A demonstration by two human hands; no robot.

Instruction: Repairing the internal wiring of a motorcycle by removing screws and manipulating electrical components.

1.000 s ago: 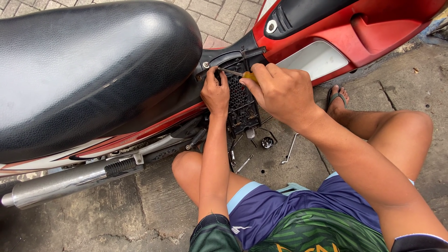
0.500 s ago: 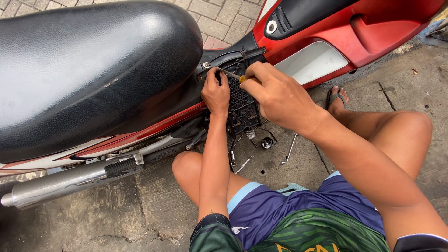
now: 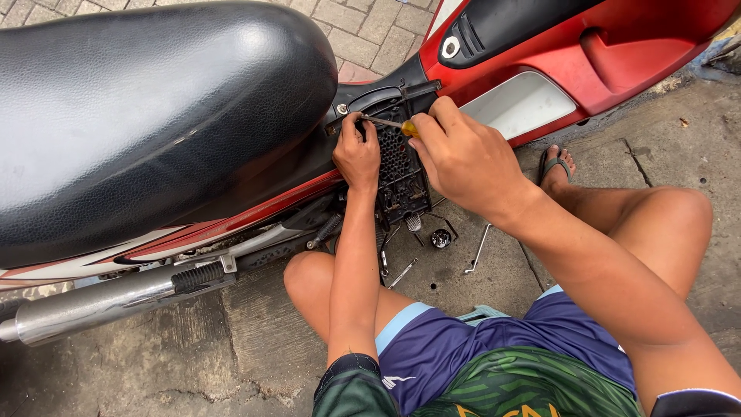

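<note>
I squat beside a red motorcycle [image 3: 633, 54] with a big black seat [image 3: 147, 116]. My right hand [image 3: 467, 158] grips a screwdriver [image 3: 394, 124] with a yellow handle; its metal shaft points left to the upper corner of a black perforated cover [image 3: 397, 166] under the seat. My left hand [image 3: 356, 154] rests on the left edge of that cover, fingertips by the screwdriver's tip, steadying it.
A chrome exhaust pipe [image 3: 85, 305] runs along the lower left. On the concrete ground below the cover lie a bent metal key [image 3: 478, 247], a small round black part [image 3: 441, 238] and another thin tool [image 3: 403, 272]. My sandalled foot [image 3: 557, 166] is at the right.
My right hand has drawn back slightly to the right, so the screwdriver's shaft and yellow handle now show. My left hand stays on the cover.
</note>
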